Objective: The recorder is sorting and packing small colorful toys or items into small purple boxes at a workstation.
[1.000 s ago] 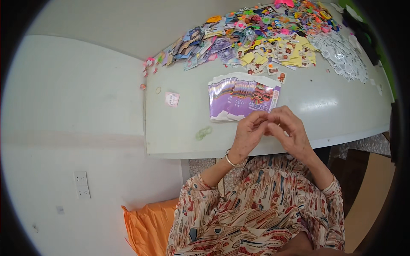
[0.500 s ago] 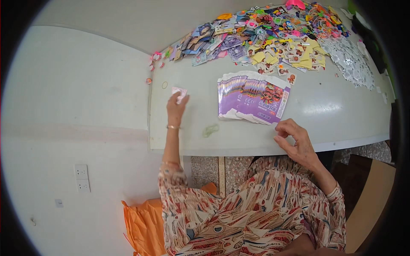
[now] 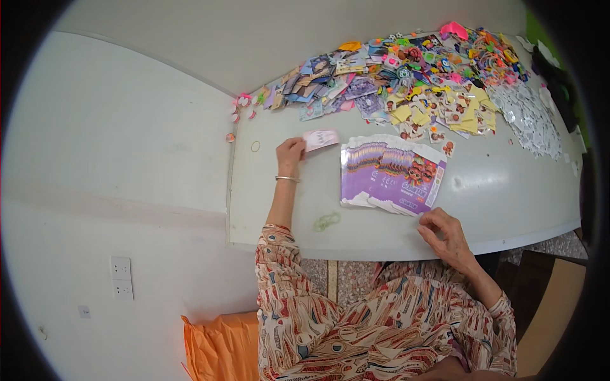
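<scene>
The left hand (image 3: 290,154) clamps its fingers on a flat pale-pink rectangular card (image 3: 322,139), edge-held seemingly to leave its face uncovered, at ten o'clock from the fanned glossy purple packets (image 3: 391,176); the right hand (image 3: 448,239) curls, fingertips apart, at five.

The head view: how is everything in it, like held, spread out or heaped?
Pink card: pinched at its left end
Left hand: pinching that card
Right hand: loosely curled
Purple packs: fanned out, overlapping
Pale green strands: loosely bunched
Yellow cards: heaped
Silvery pieces: piled
Colourful trinkets: jumbled
Orange bag: crumpled
Wall sockets: nothing plugged in
</scene>
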Demonstrator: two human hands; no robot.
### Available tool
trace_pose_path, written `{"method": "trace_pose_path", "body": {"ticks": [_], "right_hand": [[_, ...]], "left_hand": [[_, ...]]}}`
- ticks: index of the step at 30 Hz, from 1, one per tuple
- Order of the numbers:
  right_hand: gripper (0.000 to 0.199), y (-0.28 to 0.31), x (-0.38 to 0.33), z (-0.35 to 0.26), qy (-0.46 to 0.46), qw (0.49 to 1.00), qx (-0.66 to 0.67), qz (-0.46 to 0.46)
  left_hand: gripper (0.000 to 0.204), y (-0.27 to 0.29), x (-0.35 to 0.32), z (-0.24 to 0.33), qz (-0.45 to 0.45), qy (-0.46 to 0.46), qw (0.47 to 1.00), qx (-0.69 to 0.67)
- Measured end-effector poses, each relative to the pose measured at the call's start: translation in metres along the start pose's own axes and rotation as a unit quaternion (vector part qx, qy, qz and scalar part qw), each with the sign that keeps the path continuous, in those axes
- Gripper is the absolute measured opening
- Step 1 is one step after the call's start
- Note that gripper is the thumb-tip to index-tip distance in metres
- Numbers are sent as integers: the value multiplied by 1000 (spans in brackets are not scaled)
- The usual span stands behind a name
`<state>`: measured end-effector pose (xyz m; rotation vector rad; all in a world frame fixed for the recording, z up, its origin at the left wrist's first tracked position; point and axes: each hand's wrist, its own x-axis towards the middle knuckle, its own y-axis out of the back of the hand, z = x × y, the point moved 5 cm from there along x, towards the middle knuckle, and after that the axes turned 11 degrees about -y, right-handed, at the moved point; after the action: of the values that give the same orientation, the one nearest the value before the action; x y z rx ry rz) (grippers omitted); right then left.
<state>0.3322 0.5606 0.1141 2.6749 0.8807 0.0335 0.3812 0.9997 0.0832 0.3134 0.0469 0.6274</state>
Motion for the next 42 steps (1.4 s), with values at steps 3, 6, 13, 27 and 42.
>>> {"method": "trace_pose_path", "body": {"ticks": [3,6,13,27,42], "right_hand": [[16,6,-5,6,18,999,-6,35],[25,12,-17,11,90,985,-93,110],[42,26,-45,17,107,954,-226,167],[51,17,-41,26,112,904,-377,164],[51,25,-41,17,123,909,-366,154]], "left_hand": [[19,-60,-5,57,-54,-3,988,-143],[20,-92,-1,91,-138,-24,964,-225],[33,1,154,8,119,-247,947,169],[70,-67,205,-9,15,-144,872,467],[62,-167,113,131,-40,-534,747,394]]}}
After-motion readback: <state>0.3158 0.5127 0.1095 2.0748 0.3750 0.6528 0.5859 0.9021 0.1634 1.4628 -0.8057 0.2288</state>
